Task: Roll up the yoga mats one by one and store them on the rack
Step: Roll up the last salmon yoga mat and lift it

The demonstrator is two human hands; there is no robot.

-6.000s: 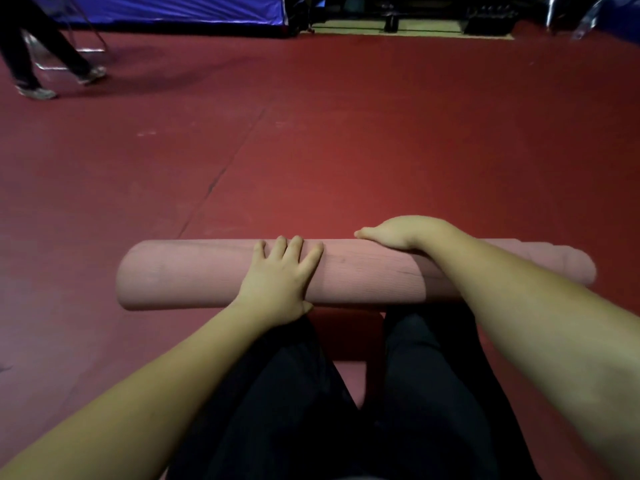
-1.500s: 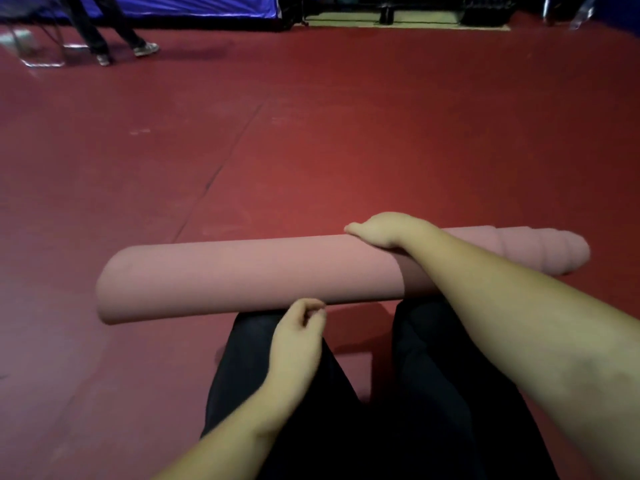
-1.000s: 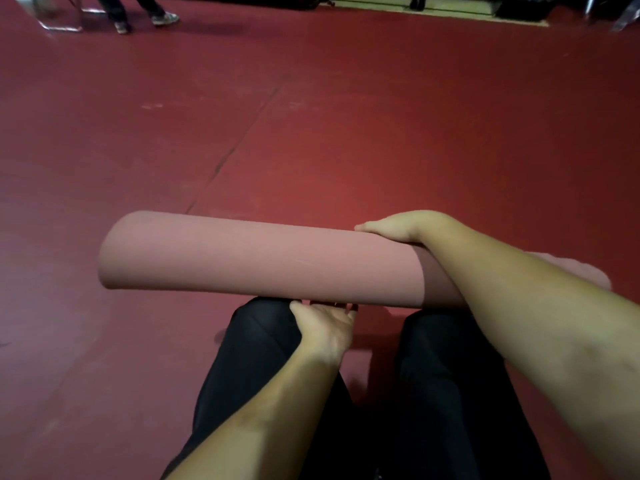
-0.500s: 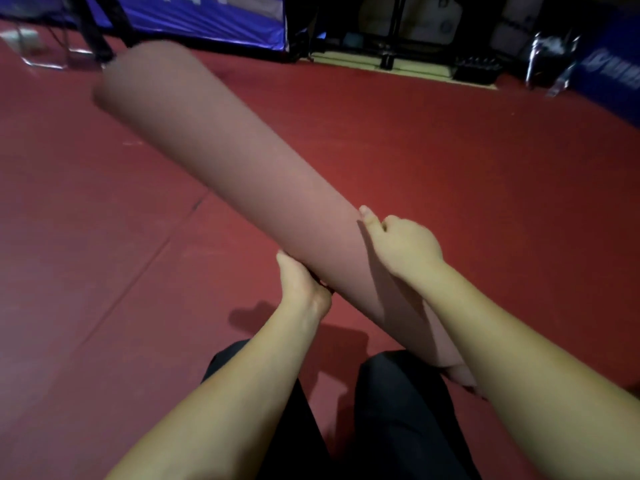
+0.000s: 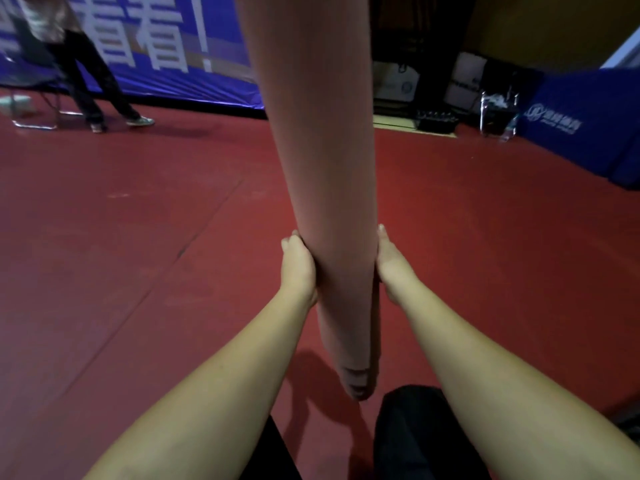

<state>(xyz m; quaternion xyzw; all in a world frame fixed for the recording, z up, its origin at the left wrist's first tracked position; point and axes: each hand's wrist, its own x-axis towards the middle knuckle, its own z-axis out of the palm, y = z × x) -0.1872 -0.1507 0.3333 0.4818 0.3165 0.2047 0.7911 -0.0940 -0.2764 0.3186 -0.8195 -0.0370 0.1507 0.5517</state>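
Two hands: both grip one rolled pink yoga mat (image 5: 325, 174) from opposite sides, at about the same height on the roll.
Mat position: it stands nearly upright in front of the person, its top running out of the frame; the lower end is stepped, with inner layers poking out past the outer wrap, and sits just above or on the red floor (image 5: 138, 237), which one I cannot tell.
Left hand (image 5: 299, 271): it holds the left side of the roll, fingers curled round toward the far face, where they are hidden.
Right hand (image 5: 389, 265): it clasps the right side, thumb pointing up along the mat's edge; the other fingers are out of sight behind the roll.
Seam: the mat's loose outer edge runs down the right side, under the right hand.
Legs: dark trousers (image 5: 415, 434) show at the bottom of the view, just beside the mat's lower end.
Background: a blue banner (image 5: 166, 46) with white characters lines the far wall, and another person (image 5: 79, 64) in dark trousers stands before it at the left.
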